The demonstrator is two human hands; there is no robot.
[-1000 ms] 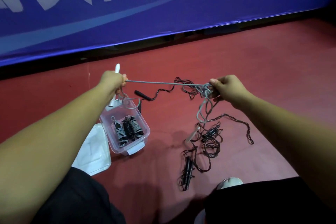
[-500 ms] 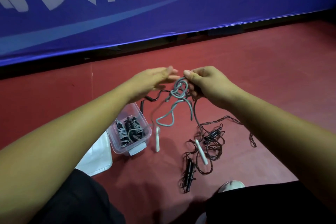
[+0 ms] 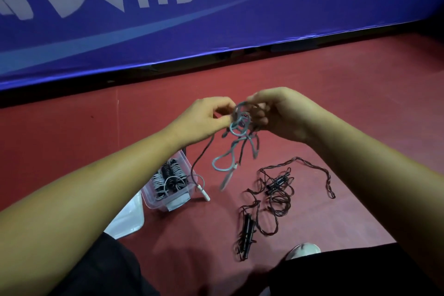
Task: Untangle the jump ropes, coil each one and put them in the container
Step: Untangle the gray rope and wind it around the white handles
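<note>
Head view: a knotted grey rope (image 3: 240, 120) is held in the air between both hands, above a red floor (image 3: 348, 108). The rope is pinched at the left edge of its knot by thumb and fingertips of the left hand (image 3: 204, 118). The knot's right side is grasped by the right hand (image 3: 278, 113), whose fingers are curled round it. Dark strands are mixed into the knot, and one of them hangs down towards the container (image 3: 179, 196).

Below the knot, loops of the grey rope are seen dangling. A white handle (image 3: 227, 177) hangs at their lower end, blurred. A second white handle (image 3: 204, 194) is found low down, just beside the container's right corner.

The container, of clear plastic, is set on the floor below the left forearm. Coils (image 3: 168, 176) of grey and black rope are laid in it side by side. A lid (image 3: 127, 221) is placed just beside it on the near side.

The black ropes (image 3: 276, 190) are spread in a loose tangle on the floor below the right forearm, apart from the container. A shoe (image 3: 303, 249) is seen near them, and a blue banner (image 3: 216, 31) behind.
</note>
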